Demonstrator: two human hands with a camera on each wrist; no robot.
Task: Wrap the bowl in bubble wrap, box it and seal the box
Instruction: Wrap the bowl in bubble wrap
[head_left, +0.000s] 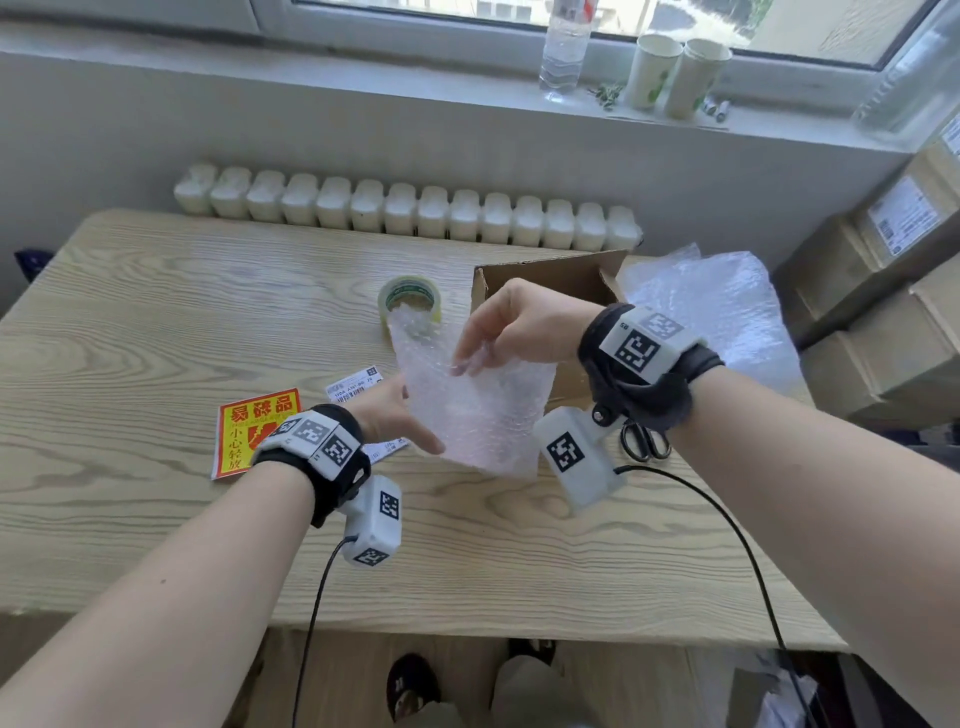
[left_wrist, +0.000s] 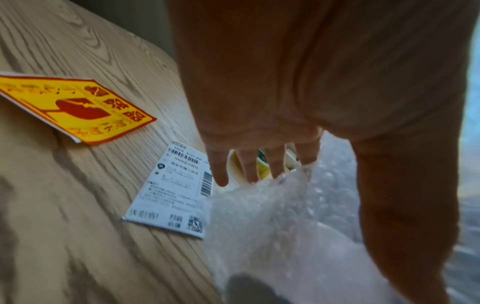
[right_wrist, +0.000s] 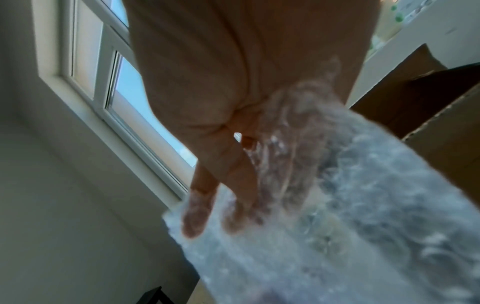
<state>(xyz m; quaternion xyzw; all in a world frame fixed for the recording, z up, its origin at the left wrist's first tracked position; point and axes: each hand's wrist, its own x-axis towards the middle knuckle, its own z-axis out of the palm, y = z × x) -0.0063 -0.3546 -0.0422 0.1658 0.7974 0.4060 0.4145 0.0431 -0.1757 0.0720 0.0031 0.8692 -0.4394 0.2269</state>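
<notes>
Wrapping is in hand: the bubble wrap (head_left: 478, 410), bowl presumably hidden inside, is held above the table (head_left: 156, 312) before the box (head_left: 545, 275), gripped by the left hand (head_left: 389, 415), pinched on top by the right hand (head_left: 519, 325); loose ends must be tucked next

I see a pale worktop (head_left: 156, 312) with wavy wood grain. The box (head_left: 545, 271) is plain brown. In front of it, the bubble wrap (head_left: 483, 410) is translucent white and dimpled. Left of it, the tape roll (head_left: 410, 285) is yellowish-clear, the sticker (head_left: 249, 436) yellow with red characters, and the label (head_left: 356, 387) white with black barcodes.
</notes>
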